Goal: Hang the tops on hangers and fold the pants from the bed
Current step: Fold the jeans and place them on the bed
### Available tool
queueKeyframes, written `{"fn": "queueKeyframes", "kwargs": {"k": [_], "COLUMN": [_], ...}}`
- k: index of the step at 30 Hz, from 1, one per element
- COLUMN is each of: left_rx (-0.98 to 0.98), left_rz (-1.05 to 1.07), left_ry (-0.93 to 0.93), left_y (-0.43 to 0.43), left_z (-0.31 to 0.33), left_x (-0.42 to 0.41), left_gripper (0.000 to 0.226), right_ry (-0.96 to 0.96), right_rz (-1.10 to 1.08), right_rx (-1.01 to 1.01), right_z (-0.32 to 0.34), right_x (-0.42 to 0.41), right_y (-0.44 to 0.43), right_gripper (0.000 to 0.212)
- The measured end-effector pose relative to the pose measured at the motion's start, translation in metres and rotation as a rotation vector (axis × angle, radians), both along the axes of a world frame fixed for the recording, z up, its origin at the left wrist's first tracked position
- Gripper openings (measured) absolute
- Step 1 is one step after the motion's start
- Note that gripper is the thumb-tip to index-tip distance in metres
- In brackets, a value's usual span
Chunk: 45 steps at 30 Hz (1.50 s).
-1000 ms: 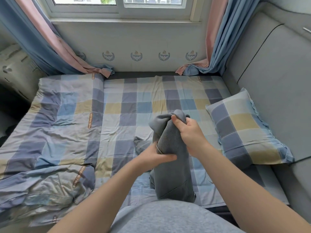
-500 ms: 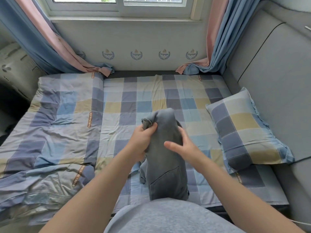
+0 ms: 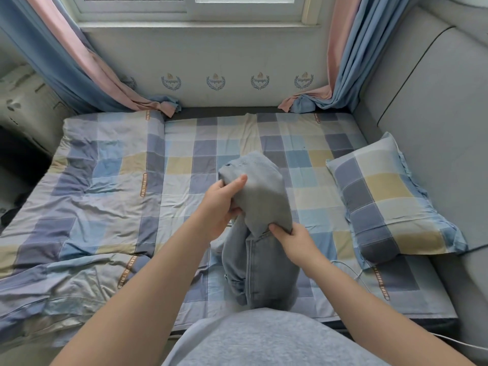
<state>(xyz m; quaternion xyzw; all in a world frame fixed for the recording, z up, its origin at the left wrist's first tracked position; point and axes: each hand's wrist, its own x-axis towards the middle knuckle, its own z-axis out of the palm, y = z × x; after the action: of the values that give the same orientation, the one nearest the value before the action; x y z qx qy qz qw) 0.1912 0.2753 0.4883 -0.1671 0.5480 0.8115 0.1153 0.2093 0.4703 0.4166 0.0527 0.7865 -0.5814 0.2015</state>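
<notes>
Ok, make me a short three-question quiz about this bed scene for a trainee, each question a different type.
1. True or false: both the left hand and the right hand grip the faded blue denim jeans.
2. Multiple choice: the blue and yellow checked pillow lies A) on the right side of the bed, by the grey padded headboard; B) on the floor; C) on the person's lap.
3. Short answer: which hand grips nearer the bend at the top of the jeans?
Key: 1 true; 2 A; 3 the left hand.
</notes>
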Motion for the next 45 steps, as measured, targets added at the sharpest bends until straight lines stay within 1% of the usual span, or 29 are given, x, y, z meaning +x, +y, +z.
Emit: {"fn": "queueKeyframes", "kwargs": {"k": [4,6,8,10,12,13,14,17,18,19,21,24,26,27,28,31,32,33,34,35,38,40,41,43,44,45], "left_rx": [-0.250,-0.331,-0.380,-0.416,-0.506,-0.566,-0.613,-0.690,-0.685,-0.644,-0.462,-0.190,-0.094,-0.053,-0.009,0.111,0.125,0.132,0.137,0.142,0.126,0.129,0.141,0.099,0.021,-0.097], "left_rz": [-0.193,-0.309,-0.413,-0.445,-0.448,-0.455,-0.457,-0.353,-0.287,-0.218,-0.104,-0.001,0.031,0.047,0.060,0.061,0.056,0.051,0.043,0.031,-0.005,0.005,0.025,0.072,0.088,0.092], "left_ry": [-0.039,-0.087,-0.126,-0.123,-0.102,-0.084,-0.061,0.012,0.020,0.017,-0.014,-0.102,-0.146,-0.165,-0.183,-0.238,-0.248,-0.254,-0.257,-0.258,-0.270,-0.270,-0.263,-0.238,-0.228,-0.226], "left_y": [0.001,0.008,0.017,0.025,0.027,0.027,0.027,0.025,0.023,0.021,0.016,0.007,0.002,0.000,-0.002,-0.007,-0.008,-0.009,-0.009,-0.009,-0.009,-0.011,-0.012,-0.015,-0.017,-0.018], "left_z": [-0.022,-0.032,-0.042,-0.053,-0.057,-0.059,-0.059,-0.060,-0.059,-0.058,-0.052,-0.039,-0.031,-0.028,-0.024,-0.018,-0.018,-0.019,-0.021,-0.023,-0.028,-0.029,-0.030,-0.030,-0.030,-0.030], "left_x": [0.016,0.027,0.038,0.046,0.047,0.046,0.045,0.039,0.036,0.034,0.029,0.025,0.027,0.027,0.028,0.029,0.030,0.030,0.031,0.032,0.033,0.033,0.032,0.030,0.029,0.027], "left_gripper": [0.040,0.044,0.055,0.067,0.069,0.066,0.058,0.015,0.010,0.011,0.016,0.016,0.014,0.015,0.018,0.029,0.030,0.030,0.029,0.029,0.029,0.027,0.026,0.028,0.029,0.032], "right_ry": [-0.043,-0.093,-0.129,-0.144,-0.154,-0.158,-0.161,-0.147,-0.142,-0.139,-0.144,-0.138,-0.125,-0.124,-0.129,-0.183,-0.179,-0.144,-0.085,-0.008,0.213,0.237,0.226,0.220,0.232,0.252], "right_rz": [-0.198,-0.286,-0.345,-0.384,-0.394,-0.390,-0.375,-0.260,-0.218,-0.187,-0.161,-0.086,0.022,0.095,0.175,0.395,0.454,0.499,0.518,0.507,0.390,0.348,0.337,0.306,0.280,0.255], "right_rx": [-0.098,-0.182,-0.258,-0.322,-0.393,-0.433,-0.474,-0.559,-0.568,-0.566,-0.533,-0.400,-0.286,-0.239,-0.205,-0.167,-0.136,-0.079,-0.016,0.033,0.114,0.155,0.174,0.220,0.244,0.261], "right_z": [0.016,0.025,0.032,0.037,0.040,0.042,0.045,0.051,0.054,0.055,0.054,0.042,0.031,0.026,0.021,0.011,0.009,0.008,0.006,0.004,-0.006,-0.008,-0.008,-0.004,0.001,0.006], "right_x": [-0.014,-0.021,-0.027,-0.029,-0.029,-0.028,-0.028,-0.025,-0.024,-0.024,-0.021,-0.013,-0.004,0.001,0.006,0.016,0.018,0.019,0.020,0.020,0.018,0.014,0.011,0.004,0.001,-0.002], "right_y": [0.001,0.003,0.003,0.000,-0.006,-0.008,-0.010,-0.007,-0.005,-0.002,0.003,0.008,0.009,0.010,0.011,0.015,0.015,0.014,0.012,0.010,0.007,0.011,0.014,0.019,0.021,0.022], "right_gripper": [0.015,0.020,0.024,0.023,0.023,0.023,0.022,0.022,0.022,0.020,0.018,0.015,0.016,0.022,0.035,0.087,0.098,0.104,0.103,0.095,0.045,0.014,0.006,0.020,0.023,0.024]}}
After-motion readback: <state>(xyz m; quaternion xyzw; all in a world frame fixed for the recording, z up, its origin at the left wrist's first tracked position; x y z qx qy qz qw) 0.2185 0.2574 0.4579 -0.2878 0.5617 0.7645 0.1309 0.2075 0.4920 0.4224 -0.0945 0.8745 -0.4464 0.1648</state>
